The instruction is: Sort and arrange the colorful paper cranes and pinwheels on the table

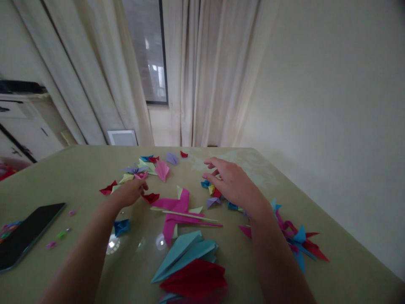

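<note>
My left hand is over the left side of the table, its fingers loosely bent and a little apart, with nothing visible in them. Just right of its fingertips lies a red folded paper boat; a pink folded piece is behind them. My right hand hovers with fingers spread above a small group of folded papers, including a yellow piece and a purple piece. Between my hands lies a magenta paper pinwheel shape with pale green tips and thin paper sticks across it.
Light blue and red paper planes lie near me. A multicoloured paper flower is at right, a blue boat beside my left forearm, a black phone at far left. More folded pieces, one pink, lie farther back.
</note>
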Motion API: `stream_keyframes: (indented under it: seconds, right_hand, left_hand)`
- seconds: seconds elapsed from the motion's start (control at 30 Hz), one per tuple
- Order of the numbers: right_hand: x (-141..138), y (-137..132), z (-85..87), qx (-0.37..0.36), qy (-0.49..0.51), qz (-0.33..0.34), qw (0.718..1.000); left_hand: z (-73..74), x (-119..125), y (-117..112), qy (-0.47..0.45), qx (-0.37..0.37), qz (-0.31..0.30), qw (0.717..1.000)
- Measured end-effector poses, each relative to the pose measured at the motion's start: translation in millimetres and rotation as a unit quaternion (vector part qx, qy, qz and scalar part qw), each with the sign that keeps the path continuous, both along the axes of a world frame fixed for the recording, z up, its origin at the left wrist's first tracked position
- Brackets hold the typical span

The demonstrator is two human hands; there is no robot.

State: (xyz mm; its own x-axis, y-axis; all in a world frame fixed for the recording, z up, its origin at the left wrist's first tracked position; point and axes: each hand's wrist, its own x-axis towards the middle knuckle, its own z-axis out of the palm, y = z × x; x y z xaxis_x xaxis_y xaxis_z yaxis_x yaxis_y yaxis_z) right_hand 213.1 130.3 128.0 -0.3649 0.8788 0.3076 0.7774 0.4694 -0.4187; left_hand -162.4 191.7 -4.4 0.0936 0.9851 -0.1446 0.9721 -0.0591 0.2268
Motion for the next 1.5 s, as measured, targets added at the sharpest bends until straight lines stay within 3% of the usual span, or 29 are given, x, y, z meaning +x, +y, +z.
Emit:
stream_keyframes:
  seconds: [0.27, 0.33, 0.43, 0.53, 0.6, 0.77, 0.93, 1.1, 1.2, 1.3, 1.4, 1.47, 1.5]
  right_hand:
    - [-11, -10, -3.2, 0.002, -0.057, 0.058, 0.997]
    - [-14, -12, -4.2, 0.007, -0.057, 0.062, 0.996]
    - [-23, -16, -4.7, 0.017, -0.062, 0.059, 0.996]
    - [-36, -20, -4.7, 0.035, -0.050, 0.068, 0.996]
    - [-43, -23, -4.6, 0.050, -0.028, 0.078, 0.995]
    - [-45, -33, -0.8, 0.052, -0.016, 0.129, 0.990]
    - [-38, -51, 3.8, 0.068, 0.006, 0.114, 0.991]
    - [-35, -64, 2.1, 0.175, -0.019, 0.046, 0.983]
    - [-28, -70, 1.1, 0.234, -0.029, 0.052, 0.970]
    - [-9, -80, -2.0, 0.271, -0.027, 0.054, 0.961]
    - [25, -92, -9.2, 0.291, -0.007, 0.007, 0.957]
    - [57, -99, -16.2, 0.296, -0.012, -0.043, 0.954]
    - [74, -102, -20.3, 0.295, -0.021, -0.069, 0.953]
  left_hand:
    - [18.1, 13, -12, -0.014, -0.017, 0.019, 1.000]
    - [28.7, 15, -13, -0.007, 0.008, 0.025, 1.000]
    - [55.9, 26, -21, -0.016, 0.097, 0.025, 0.995]
    - [87.8, 54, -42, -0.102, 0.199, -0.022, 0.975]
    - [105.3, 76, -61, -0.186, 0.217, -0.072, 0.956]
    - [125.7, 113, -92, -0.324, 0.199, -0.157, 0.912]
    - [130.6, 121, -98, -0.373, 0.185, -0.185, 0.890]
    - [141.0, 127, -110, -0.395, 0.205, -0.192, 0.875]
    - [144.7, 127, -115, -0.431, 0.161, -0.222, 0.859]
    - [136.2, 114, -102, -0.455, 0.105, -0.239, 0.851]
    - [109.6, 76, -68, -0.374, 0.131, -0.182, 0.900]
    - [84.9, 39, -43, -0.207, 0.168, -0.077, 0.961]
    - [72.3, 19, -33, -0.110, 0.177, -0.013, 0.978]
